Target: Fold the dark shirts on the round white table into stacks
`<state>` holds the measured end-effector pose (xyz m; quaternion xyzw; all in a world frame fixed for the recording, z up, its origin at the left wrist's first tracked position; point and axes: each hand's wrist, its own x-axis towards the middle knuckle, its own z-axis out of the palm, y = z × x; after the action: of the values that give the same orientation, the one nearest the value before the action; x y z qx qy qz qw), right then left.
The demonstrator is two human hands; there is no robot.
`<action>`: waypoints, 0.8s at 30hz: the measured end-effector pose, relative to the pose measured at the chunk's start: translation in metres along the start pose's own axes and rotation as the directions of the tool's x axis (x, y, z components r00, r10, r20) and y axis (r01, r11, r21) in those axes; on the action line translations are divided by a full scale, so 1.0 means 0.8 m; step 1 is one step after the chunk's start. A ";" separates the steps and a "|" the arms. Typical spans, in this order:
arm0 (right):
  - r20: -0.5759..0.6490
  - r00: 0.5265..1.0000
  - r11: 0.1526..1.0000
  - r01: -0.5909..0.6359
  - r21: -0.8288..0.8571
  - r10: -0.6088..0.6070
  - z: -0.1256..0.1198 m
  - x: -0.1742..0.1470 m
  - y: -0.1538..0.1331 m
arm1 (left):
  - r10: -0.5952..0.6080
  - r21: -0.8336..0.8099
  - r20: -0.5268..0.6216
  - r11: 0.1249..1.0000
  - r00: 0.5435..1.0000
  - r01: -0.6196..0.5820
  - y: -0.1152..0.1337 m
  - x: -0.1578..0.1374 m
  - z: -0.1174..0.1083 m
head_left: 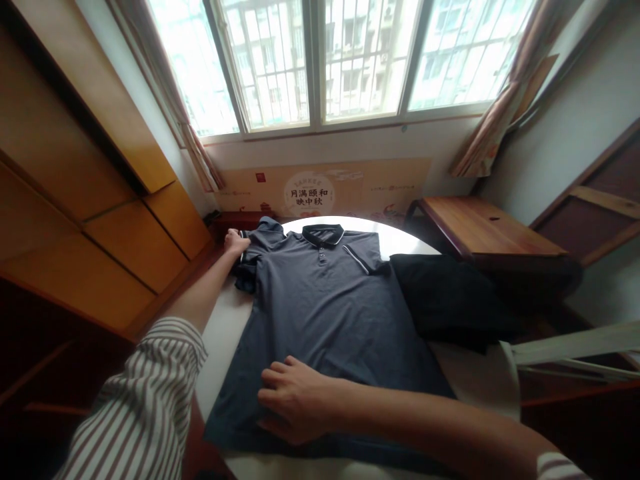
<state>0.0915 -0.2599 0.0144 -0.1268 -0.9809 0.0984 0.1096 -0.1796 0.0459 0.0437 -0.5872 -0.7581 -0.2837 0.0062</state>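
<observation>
A dark grey-blue polo shirt lies face up on a white round-edged table, its collar toward the window and its hem toward me. My left hand is closed on the shirt's white-trimmed sleeve at the left. My right hand rests on the lower front of the shirt, palm down, with fingers bent and slightly apart. Bunched dark blue cloth shows beneath the left sleeve. To the right of the shirt lies a folded black cloth.
A small wooden desk stands beyond the table at the right. Wooden cabinets line the left side. Ahead is a barred window with curtains, above a printed banner. A pale rail juts in at the right.
</observation>
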 end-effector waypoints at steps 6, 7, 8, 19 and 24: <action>-0.060 0.988 0.989 -0.136 0.048 0.139 0.023 0.044 0.038 | 0.383 0.134 0.192 0.902 0.903 -0.411 0.062 0.016 0.023; -0.041 0.986 0.985 -0.156 0.076 0.160 0.028 0.045 0.039 | 0.389 0.142 0.226 0.894 0.893 -0.425 0.070 0.018 0.031; -0.027 0.985 0.980 -0.169 0.103 0.172 0.033 0.045 0.040 | 0.385 0.155 0.254 0.890 0.887 -0.430 0.076 0.021 0.038; -0.037 0.981 0.962 -0.180 0.207 0.192 0.036 0.038 0.035 | 0.207 0.270 0.329 0.914 0.921 -0.302 0.080 0.043 0.062; -0.036 0.981 0.966 -0.180 0.188 0.190 0.037 0.038 0.034 | 0.149 0.297 0.265 0.927 0.953 -0.227 0.073 0.054 0.052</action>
<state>0.0616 -0.2305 -0.0142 -0.2097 -0.9483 0.1949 0.1374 -0.1271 0.1110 0.0479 -0.6783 -0.7293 -0.0812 0.0391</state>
